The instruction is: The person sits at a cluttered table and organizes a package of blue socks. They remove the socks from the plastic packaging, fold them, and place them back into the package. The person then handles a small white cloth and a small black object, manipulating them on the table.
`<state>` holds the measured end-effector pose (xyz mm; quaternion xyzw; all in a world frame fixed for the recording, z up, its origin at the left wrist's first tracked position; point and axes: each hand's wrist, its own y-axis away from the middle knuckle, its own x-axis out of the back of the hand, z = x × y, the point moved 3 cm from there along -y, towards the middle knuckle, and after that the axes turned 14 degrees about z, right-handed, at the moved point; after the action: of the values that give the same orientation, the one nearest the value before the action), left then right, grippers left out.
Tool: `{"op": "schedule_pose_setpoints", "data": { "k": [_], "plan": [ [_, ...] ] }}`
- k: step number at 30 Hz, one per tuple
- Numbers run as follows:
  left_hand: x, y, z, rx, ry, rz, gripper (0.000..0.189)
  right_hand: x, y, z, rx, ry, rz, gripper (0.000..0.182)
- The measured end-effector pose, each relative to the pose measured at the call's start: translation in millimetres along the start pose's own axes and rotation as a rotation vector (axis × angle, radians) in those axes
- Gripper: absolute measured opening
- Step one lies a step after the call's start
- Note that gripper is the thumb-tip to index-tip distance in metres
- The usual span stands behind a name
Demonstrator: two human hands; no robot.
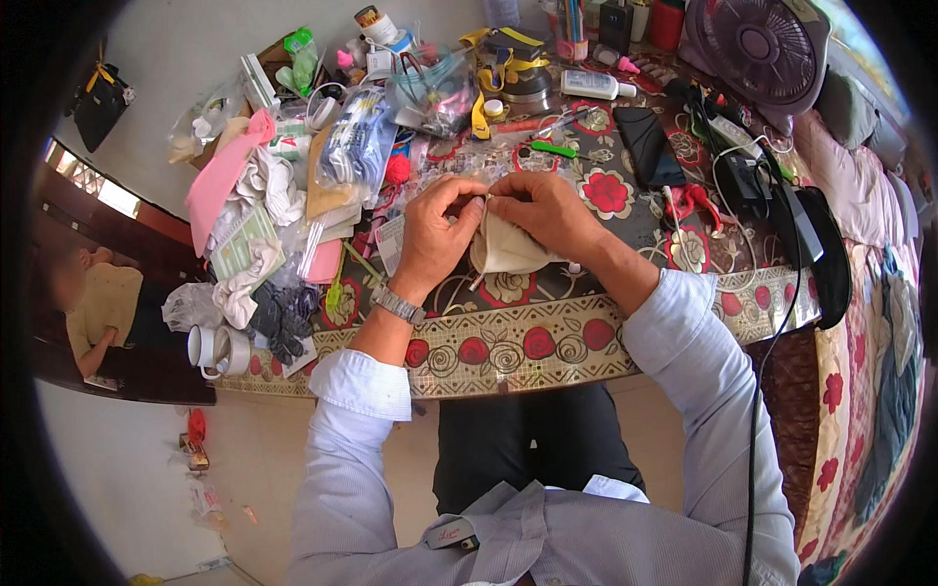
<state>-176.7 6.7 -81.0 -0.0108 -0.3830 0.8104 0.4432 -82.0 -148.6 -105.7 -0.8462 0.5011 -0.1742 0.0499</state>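
Note:
Both my hands meet over the table, pinching the top edge of a cream cloth piece (509, 245) between thumbs and forefingers. My left hand (443, 231) grips its upper left edge, and my right hand (553, 216) holds it from the right. The cloth hangs down between them in a folded, rounded shape. Whether a needle or other small item is between my fingertips, I cannot tell. A white cord (444, 294) curves on the table beneath. Beyond my right hand lie a green-handled tool (554, 149) and a dark smartphone (640, 143).
Left are packed plastic bags (355, 150), pink cloth (227, 179), dark gloves (282, 322) and white cups (231, 351) near the table edge. Right are cables, a power adapter (741, 183), red-handled scissors (692, 205) and a fan (758, 44). Another person (102, 308) is at the far left.

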Motion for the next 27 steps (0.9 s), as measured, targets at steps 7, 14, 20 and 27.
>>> {"op": "schedule_pose_setpoints", "data": {
  "k": [7, 14, 20, 27],
  "plan": [
    [0.9, -1.0, -2.9, 0.051, 0.018, 0.018, 0.013, 1.9, 2.5, -10.9, -0.018, 0.053, -0.025, 0.027],
    [0.9, -0.9, -2.5, 0.008, -0.022, 0.0, 0.011, 2.0, 3.7, -10.1, -0.006, 0.068, -0.004, 0.028],
    [0.1, 2.2, -11.0, 0.121, 0.034, -0.007, 0.012, 2.4, 2.6, -11.9, 0.008, 0.113, 0.006, 0.03],
    [-0.1, -0.4, -6.4, 0.048, 0.015, -0.014, 0.014, 3.0, 4.1, -14.1, -0.008, 0.104, 0.001, 0.03]
  ]
}}
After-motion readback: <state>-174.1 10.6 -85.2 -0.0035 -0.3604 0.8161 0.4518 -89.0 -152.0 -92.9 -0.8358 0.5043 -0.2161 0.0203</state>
